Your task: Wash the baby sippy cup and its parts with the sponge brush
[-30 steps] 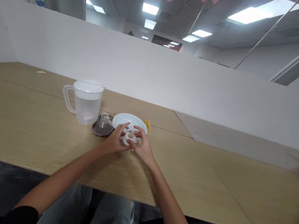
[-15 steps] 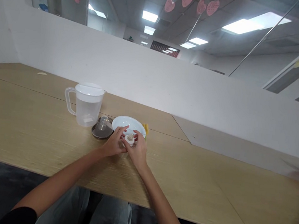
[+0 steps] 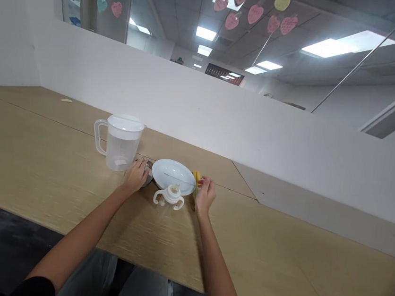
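A baby bottle (image 3: pixel 172 195) with a white collar, two white handles and a pale nipple stands upright on the table, free of both hands. My left hand (image 3: pixel 136 175) is over a round metal dish (image 3: pixel 148 180), its fingers closed round a clear dome-shaped cap that they mostly hide. To the right of the bottle my right hand (image 3: pixel 206 194) is raised with loosely curled fingers and nothing visible in them. Just behind those fingers is a yellow object (image 3: pixel 196 176), partly hidden. A white oval bowl (image 3: pixel 173 174) sits right behind the bottle.
A clear plastic pitcher (image 3: pixel 122 146) with a white lid stands left of the dish, its handle facing left. A white wall (image 3: pixel 201 115) with a window above it borders the table (image 3: pixel 260 250). One small pale piece (image 3: pixel 66 100) lies at the back left.
Both hands have let go of the baby bottle and moved apart. The left went to the cap on the metal dish, the right to the right beside the yellow object. The view shifted slightly.
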Action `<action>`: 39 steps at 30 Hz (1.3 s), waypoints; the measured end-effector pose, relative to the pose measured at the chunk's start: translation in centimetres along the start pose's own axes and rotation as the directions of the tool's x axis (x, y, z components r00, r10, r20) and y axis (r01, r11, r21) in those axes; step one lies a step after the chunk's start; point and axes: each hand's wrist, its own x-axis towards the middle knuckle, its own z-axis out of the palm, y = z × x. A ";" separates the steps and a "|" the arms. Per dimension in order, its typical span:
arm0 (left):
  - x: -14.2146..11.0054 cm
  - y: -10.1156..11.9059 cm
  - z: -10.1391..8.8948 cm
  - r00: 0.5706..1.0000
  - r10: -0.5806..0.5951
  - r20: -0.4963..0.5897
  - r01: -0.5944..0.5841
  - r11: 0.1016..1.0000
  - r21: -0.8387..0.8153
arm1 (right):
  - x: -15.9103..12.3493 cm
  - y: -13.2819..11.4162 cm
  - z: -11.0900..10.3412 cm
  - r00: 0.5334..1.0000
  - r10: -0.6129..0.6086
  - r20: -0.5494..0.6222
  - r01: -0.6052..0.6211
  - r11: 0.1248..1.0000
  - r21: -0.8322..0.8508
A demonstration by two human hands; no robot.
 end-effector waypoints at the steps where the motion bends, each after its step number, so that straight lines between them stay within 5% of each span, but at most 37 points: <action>1: -0.2 -0.3 0.4 1.000 -0.005 0.020 0.004 0.999 0.038 | 0.1 0.6 -0.1 1.000 0.007 -0.025 -0.008 1.000 -0.007; 6: -0.6 -0.6 0.8 0.999 0.025 0.046 -0.031 0.990 0.137 | 0.0 1.9 -0.7 1.000 -0.010 -0.020 0.009 0.999 -0.036; 19: 0.1 0.2 -1.0 0.998 -0.015 0.060 -0.002 0.962 0.272 | -0.9 0.3 -0.7 0.999 -0.045 -0.012 0.045 0.999 -0.007; 26: 0.2 0.7 -1.5 0.985 -0.159 0.073 0.153 0.984 0.087 | -2.2 -1.5 -0.8 0.974 -0.226 0.033 0.228 0.969 -0.099; 29: 0.7 1.7 -2.9 0.966 -0.245 -0.080 0.241 0.969 -0.057 | -2.9 -2.6 -1.1 0.922 -0.384 0.049 0.387 0.909 -0.152; 34: 0.6 4.9 -5.6 0.877 -0.112 -0.468 -0.017 0.965 -0.263 | -3.9 -3.6 -1.4 0.788 -0.601 0.132 0.615 0.763 -0.197; 39: -1.5 8.1 -5.6 0.879 0.198 -0.434 -0.337 0.901 -0.273 | -4.8 -3.8 -1.3 0.696 -0.681 0.228 0.716 0.680 -0.156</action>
